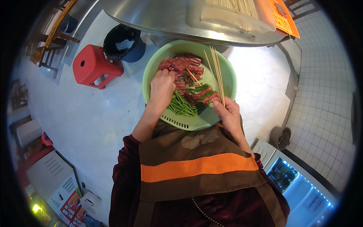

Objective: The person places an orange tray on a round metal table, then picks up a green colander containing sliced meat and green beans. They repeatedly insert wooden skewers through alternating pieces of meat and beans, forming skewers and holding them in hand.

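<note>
A light green plastic basin (pixel 231 75) rests at my lap, holding dark red meat pieces (pixel 181 63) and cut green stems (pixel 181 106). My left hand (pixel 162 86) reaches over its left side, fingers curled down at the meat; the fingertips are hidden, so I cannot tell whether they grip a piece. At the right rim, my right hand (pixel 229 110) holds several bare bamboo skewers (pixel 219 73) pointing up and away. The same hand also holds a skewer threaded with meat and green stems (pixel 204 94), tilted over the basin. Its light tip (pixel 194 76) sticks out toward the upper left.
Beyond the basin is a round stainless steel table (pixel 164 17) with a clear plastic box (pixel 238 21) of skewers. An orange tray (pixel 283 20) carries a few loaded skewers. On the floor to the left stand a red stool (pixel 88 65) and a lined bin (pixel 133 48).
</note>
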Demonstrator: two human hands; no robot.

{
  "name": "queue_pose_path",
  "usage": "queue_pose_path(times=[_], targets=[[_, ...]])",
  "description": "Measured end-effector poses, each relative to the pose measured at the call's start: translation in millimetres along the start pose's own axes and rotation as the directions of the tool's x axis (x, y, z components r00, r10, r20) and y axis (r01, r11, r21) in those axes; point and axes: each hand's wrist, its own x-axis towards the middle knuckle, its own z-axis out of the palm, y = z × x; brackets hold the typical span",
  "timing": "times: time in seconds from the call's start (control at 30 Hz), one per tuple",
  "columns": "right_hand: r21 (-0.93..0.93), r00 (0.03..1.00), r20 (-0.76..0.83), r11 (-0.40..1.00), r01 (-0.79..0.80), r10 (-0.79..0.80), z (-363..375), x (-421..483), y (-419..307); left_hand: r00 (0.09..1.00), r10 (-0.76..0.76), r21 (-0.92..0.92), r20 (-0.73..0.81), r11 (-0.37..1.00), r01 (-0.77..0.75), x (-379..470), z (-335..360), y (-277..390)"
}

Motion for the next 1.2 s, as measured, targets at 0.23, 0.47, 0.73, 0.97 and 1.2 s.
queue_pose_path(times=[0.23, 0.47, 0.73, 0.97, 1.2], targets=[[0.031, 1.000, 0.014, 1.000, 0.002, -0.003, 0.2, 0.4, 0.7, 0.999, -0.005, -0.127, -0.047, 0.992, -0.001, 2.0, 0.4, -7.5], [-0.064, 0.998, 0.041, 0.997, 0.043, -0.040, 2.4, -2.1, -0.1, 0.889, -0.236, -0.920, 0.392, -0.118, 0.374, -16.7, -6.8, -6.0], [-0.198, 0.995, 0.102, 0.979, 0.040, -0.020, 3.2, -3.9, 4.3, 0.825, -0.256, -0.730, 0.503, -0.638, 0.247, -30.0, -9.5, 1.8], [-0.201, 0.996, 0.085, 0.979, 0.023, -0.006, 4.9, -5.3, 4.4, 0.816, -0.246, -0.690, 0.523, -0.684, 0.236, -30.1, -16.4, 3.1], [-0.224, 0.996, 0.083, 0.974, 0.038, -0.020, 4.5, -5.2, 4.3, 0.816, -0.254, -0.692, 0.519, -0.686, 0.226, -31.1, -15.0, 1.7]])
